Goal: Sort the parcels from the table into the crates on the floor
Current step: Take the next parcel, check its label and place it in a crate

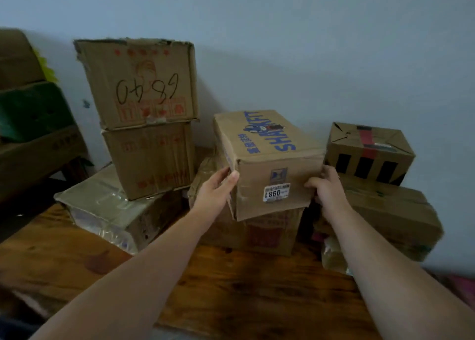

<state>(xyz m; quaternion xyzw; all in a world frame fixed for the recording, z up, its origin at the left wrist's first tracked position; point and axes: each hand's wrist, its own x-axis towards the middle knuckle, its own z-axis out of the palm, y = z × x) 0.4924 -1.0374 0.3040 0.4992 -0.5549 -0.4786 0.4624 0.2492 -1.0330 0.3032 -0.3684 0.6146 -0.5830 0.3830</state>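
A cardboard parcel with blue lettering [267, 159] sits on top of a lower box with red print [267, 234] on the wooden table [231, 288]. It carries a white label reading 0981 on its near face. My left hand [218, 188] grips its left near corner, thumb on the front face. My right hand [327, 189] holds its right near edge. Both arms reach forward over the table. No crates are in view.
Two stacked boxes, the top one [140, 82] marked in black pen, stand at the left on a flat taped parcel [102, 208]. At the right, a small box with black stripes [370, 152] rests on a wide box [395, 218]. More cartons [30, 139] at far left. A wall stands behind.
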